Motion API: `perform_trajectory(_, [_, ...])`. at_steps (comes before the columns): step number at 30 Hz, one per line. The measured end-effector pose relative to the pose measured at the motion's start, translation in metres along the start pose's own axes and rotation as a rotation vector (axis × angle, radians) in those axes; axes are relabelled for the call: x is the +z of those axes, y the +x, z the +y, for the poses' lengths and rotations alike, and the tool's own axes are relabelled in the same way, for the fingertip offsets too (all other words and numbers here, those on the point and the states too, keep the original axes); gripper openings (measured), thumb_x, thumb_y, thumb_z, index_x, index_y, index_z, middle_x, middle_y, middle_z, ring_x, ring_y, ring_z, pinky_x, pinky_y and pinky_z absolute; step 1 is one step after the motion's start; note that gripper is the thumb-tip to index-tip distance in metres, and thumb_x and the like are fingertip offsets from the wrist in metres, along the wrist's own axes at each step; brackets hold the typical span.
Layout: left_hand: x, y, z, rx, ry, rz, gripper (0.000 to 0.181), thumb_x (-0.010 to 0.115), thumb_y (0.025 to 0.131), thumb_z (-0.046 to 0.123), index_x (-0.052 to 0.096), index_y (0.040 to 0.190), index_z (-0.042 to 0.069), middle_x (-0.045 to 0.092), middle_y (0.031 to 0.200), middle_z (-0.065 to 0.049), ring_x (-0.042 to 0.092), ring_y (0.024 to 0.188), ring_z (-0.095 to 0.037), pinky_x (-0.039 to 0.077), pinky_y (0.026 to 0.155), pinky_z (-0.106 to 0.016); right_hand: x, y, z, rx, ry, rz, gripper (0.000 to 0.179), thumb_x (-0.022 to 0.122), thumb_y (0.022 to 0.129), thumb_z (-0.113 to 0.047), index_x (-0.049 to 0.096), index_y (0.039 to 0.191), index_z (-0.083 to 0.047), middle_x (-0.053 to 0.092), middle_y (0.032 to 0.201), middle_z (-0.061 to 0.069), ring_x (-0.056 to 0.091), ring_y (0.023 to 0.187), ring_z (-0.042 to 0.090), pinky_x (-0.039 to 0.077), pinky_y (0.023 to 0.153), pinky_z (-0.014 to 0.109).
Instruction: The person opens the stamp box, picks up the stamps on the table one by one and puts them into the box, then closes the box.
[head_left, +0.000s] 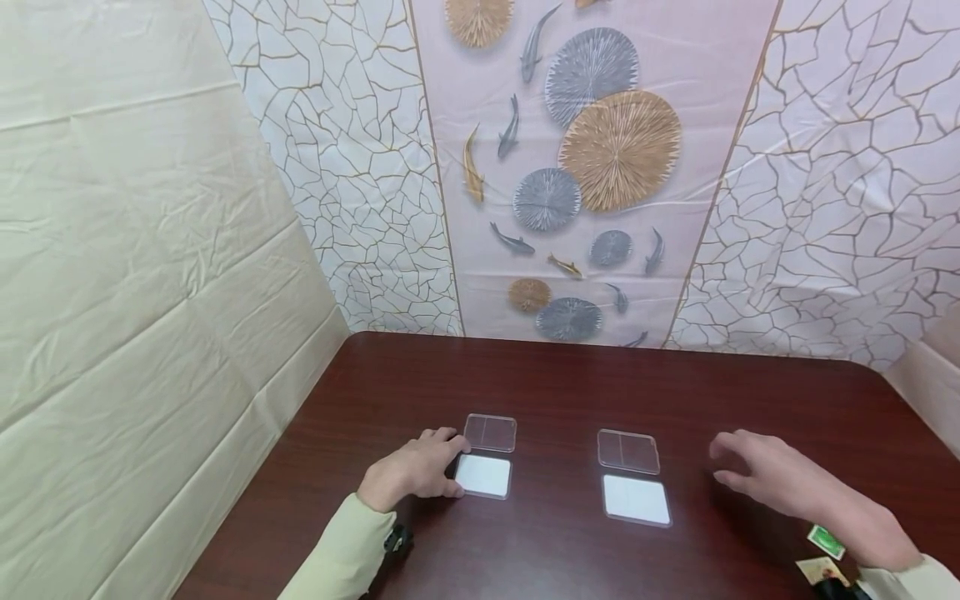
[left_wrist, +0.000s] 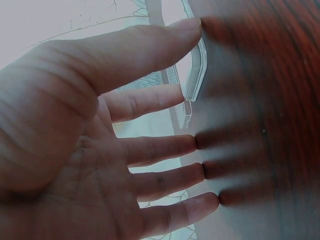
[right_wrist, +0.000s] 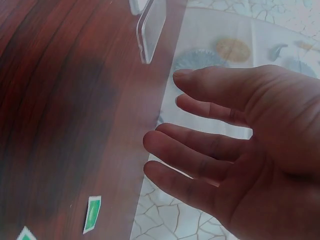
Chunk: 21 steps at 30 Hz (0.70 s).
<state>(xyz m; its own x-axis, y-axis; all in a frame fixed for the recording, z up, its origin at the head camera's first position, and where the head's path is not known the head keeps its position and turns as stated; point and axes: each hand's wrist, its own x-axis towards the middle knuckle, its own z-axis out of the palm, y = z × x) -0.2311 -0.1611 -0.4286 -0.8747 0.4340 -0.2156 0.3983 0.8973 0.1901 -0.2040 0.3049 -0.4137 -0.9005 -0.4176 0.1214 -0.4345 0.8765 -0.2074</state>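
On the left of the table, a clear plastic case with a white insert (head_left: 483, 476) lies next to a clear, flat lid-like piece (head_left: 491, 433). My left hand (head_left: 420, 468) is at the left edge of that case, its fingers spread and fairly straight. In the left wrist view its fingertips (left_wrist: 192, 142) rest on the tabletop, and the thumb lies by the case edge (left_wrist: 199, 70). To the right sit a second white-lined case (head_left: 636, 500) and its clear piece (head_left: 628, 452). My right hand (head_left: 783, 477) hovers right of them, fingers loosely bent and holding nothing.
A green stamp-like piece (head_left: 827, 541) and a tan pictured one (head_left: 822, 571) lie under the right forearm. The dark brown table (head_left: 555, 383) ends at a patterned cloth (head_left: 375, 183) behind, with a plain beige cloth (head_left: 150, 292) on the left.
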Motion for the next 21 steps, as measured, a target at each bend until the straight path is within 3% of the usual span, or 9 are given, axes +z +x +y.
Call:
perform_trajectory(10, [-0.001, -0.001, 0.001, 0.028, -0.007, 0.017, 0.054, 0.081, 0.079, 0.032, 0.058, 0.125, 0.014, 0.051, 0.139, -0.014, 0.051, 0.122, -0.033, 0.043, 0.101, -0.051, -0.002, 0.000, 0.022, 0.016, 0.004, -0.076, 0.018, 0.078, 0.079, -0.015, 0.066, 0.092, -0.014, 0.067, 0.090, -0.002, 0.066, 0.083, 0.021, 0.052, 0.069, 0.037])
perform_trajectory(21, [-0.001, -0.002, 0.002, 0.012, -0.020, 0.008, 0.054, 0.080, 0.080, 0.032, 0.057, 0.127, 0.015, 0.050, 0.142, -0.014, 0.050, 0.124, -0.032, 0.043, 0.102, -0.051, -0.007, 0.001, 0.057, 0.039, 0.018, -0.147, 0.016, 0.076, 0.080, -0.011, 0.064, 0.090, -0.014, 0.057, 0.078, -0.006, 0.049, 0.068, 0.004, 0.041, 0.058, 0.026])
